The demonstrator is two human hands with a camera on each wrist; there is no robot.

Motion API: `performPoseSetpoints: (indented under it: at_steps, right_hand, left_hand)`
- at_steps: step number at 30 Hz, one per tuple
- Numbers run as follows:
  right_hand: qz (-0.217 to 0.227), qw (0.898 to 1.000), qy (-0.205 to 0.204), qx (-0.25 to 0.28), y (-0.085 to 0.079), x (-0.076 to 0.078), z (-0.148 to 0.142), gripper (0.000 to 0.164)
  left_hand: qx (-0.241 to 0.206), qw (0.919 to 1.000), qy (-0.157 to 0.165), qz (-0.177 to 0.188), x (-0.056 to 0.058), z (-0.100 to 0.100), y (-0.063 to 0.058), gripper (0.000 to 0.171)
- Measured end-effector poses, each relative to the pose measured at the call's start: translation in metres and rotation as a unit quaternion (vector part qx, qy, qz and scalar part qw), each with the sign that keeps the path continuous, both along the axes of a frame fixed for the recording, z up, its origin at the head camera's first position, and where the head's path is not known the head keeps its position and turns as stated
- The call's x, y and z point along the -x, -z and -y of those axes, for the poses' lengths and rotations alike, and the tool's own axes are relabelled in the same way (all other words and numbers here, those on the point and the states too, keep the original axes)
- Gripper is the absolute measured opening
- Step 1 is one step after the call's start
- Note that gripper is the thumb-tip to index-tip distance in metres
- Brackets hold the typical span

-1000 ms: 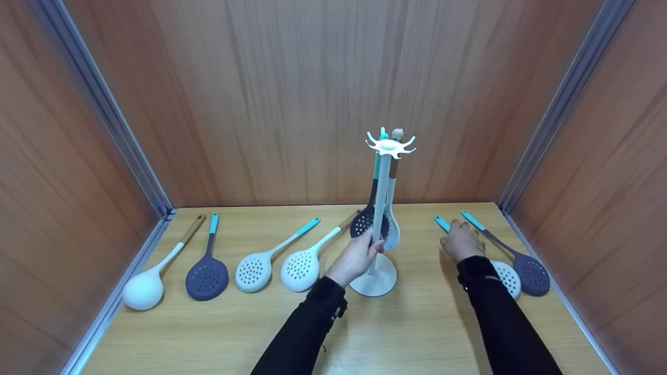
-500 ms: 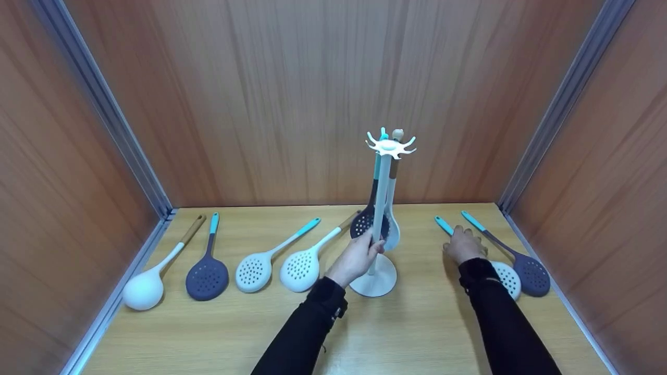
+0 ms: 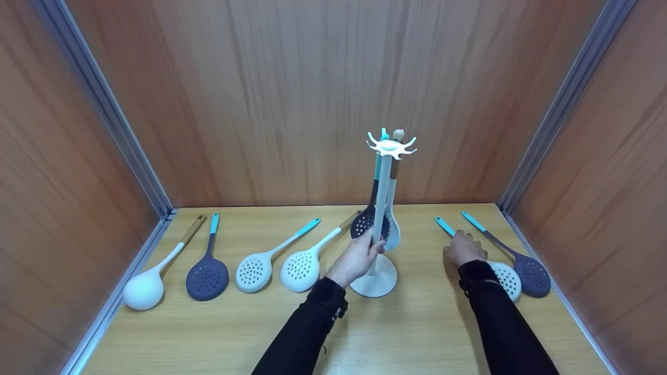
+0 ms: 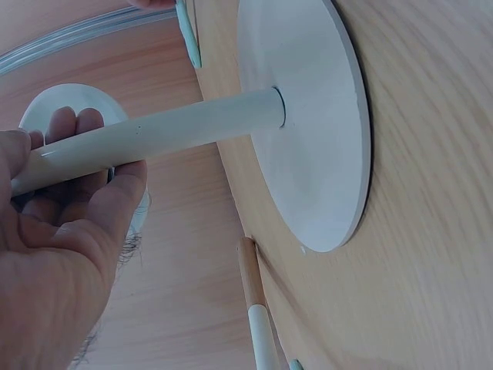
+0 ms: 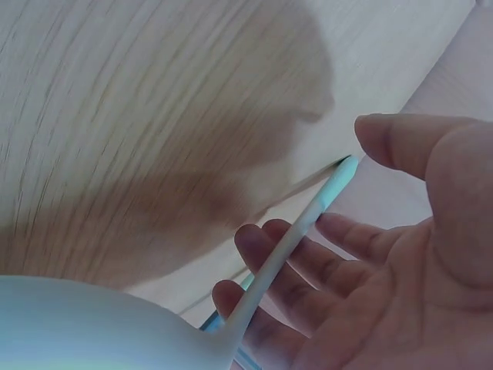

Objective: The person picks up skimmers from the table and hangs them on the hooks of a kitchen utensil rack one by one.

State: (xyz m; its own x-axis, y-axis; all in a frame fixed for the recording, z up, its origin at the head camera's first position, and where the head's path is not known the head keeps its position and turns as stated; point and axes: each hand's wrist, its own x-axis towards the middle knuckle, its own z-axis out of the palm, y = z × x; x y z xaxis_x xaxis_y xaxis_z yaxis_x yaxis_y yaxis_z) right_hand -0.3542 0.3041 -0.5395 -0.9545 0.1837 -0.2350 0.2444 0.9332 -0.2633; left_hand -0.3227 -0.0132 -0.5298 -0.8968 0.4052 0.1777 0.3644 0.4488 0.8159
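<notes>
My left hand (image 3: 354, 260) grips the pole (image 4: 192, 123) of a white utensil stand, its fingers and thumb curled round the pole above the round base (image 4: 308, 177). From the stand's hooks (image 3: 391, 148) hang a dark slotted utensil (image 3: 363, 223) with a turquoise handle and a white one (image 3: 394, 232) with a brown handle. On the right, my right hand (image 3: 465, 248) is at the handle of a white skimmer (image 3: 506, 281) with a turquoise end. The right wrist view shows the fingers extended alongside that handle (image 5: 289, 243), the thumb held apart from it.
A dark skimmer (image 3: 531, 275) lies beside the right hand near the side wall. Left of the stand lie two white skimmers (image 3: 300, 271) (image 3: 254, 272), a dark skimmer (image 3: 207, 278) and a white ladle (image 3: 143, 290). Wooden panels enclose the table (image 3: 208, 338) at the back and sides.
My right hand has shifted slightly toward me along the white skimmer, showing more of its turquoise handle. The left hand stays on the pole.
</notes>
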Motion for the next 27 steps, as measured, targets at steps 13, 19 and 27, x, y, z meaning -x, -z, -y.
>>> performPoseSetpoints:
  at_steps: [13, 19, 27]
  right_hand:
    - [-0.01, 1.0, -0.006, 0.006, 0.002, -0.002, 0.0, 0.066]
    - [-0.009, 1.0, -0.01, 0.004, 0.007, 0.003, -0.001, 0.067]
    - [-0.004, 1.0, -0.015, 0.015, 0.01, 0.006, -0.004, 0.067]
  left_hand:
    - [-0.001, 0.9997, -0.004, 0.022, 0.0, -0.001, -0.001, 0.014]
    - [-0.003, 1.0, 0.002, -0.005, 0.001, -0.001, 0.001, 0.016]
    - [-0.014, 0.9997, 0.0, 0.019, 0.001, -0.001, 0.001, 0.015]
